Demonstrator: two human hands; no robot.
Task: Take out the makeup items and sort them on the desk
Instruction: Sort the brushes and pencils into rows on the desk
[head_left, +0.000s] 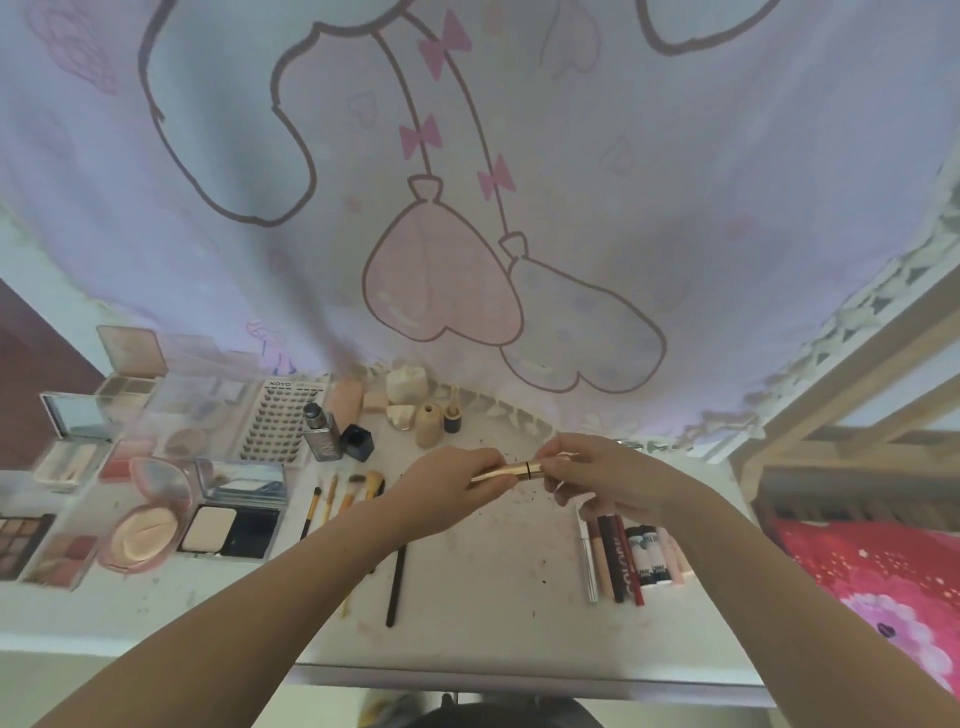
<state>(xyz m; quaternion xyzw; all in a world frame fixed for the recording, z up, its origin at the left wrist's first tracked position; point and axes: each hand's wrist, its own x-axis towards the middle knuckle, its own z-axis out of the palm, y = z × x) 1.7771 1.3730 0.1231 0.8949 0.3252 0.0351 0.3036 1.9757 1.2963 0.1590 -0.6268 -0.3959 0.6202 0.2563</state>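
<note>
Left hand: the left hand (453, 480) is raised above the middle of the desk (493, 613), forearm reaching in from the near left, fingers curled in a grip round the left end of a gold tube (503, 471).
Right hand: the right hand (597, 475) comes in from the near right, wrist bent inward, its fingertips pinching the right end of the same tube.
Gold tube: held level between both hands, above the desk, with a dark ring near its middle; whether it is a lipstick or something else cannot be told.
Brushes: a row of makeup brushes (343, 499) lies on the desk just left of the left hand, partly under the wrist.
Tubes: a group of lip tubes (623, 558) lies side by side on the right, near the right forearm.
Compacts: a round pink compact (145, 530) and a powder case (231, 530) stand open on the left.
Lash tray: a lash tray (278, 421) sits at the far left-centre beside a grey bottle (322, 434).
</note>
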